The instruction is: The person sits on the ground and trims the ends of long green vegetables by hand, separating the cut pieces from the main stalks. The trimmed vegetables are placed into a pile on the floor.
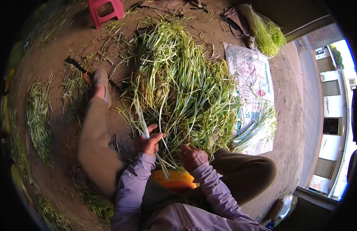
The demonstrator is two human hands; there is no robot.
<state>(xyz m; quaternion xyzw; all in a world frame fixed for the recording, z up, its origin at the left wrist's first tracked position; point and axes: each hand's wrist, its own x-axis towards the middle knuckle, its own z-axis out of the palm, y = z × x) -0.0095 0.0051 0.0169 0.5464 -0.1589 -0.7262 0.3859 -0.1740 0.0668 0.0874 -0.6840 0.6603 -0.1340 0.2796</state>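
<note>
A large heap of long, leafy green stalks with white lower ends [186, 77] lies on the ground in front of me. They look like chives or young garlic, but I cannot tell which. My left hand [149, 143] is closed round a few pale stalks [143, 119], their white ends poking out below the hand. To its right, my right hand [193, 157] has curled fingers at the near edge of the heap. What lies between those fingers is hidden. Under both hands, between my legs, shows a rounded orange-yellow object [174, 181].
A white woven sack [249, 73] is spread to the right, with a bunch of white-ended stalks [257, 129] on it. Beyond it lies a pale green bundle [269, 36]. A red plastic stool [106, 12] stands far left. Another green pile [39, 121] lies left of my leg.
</note>
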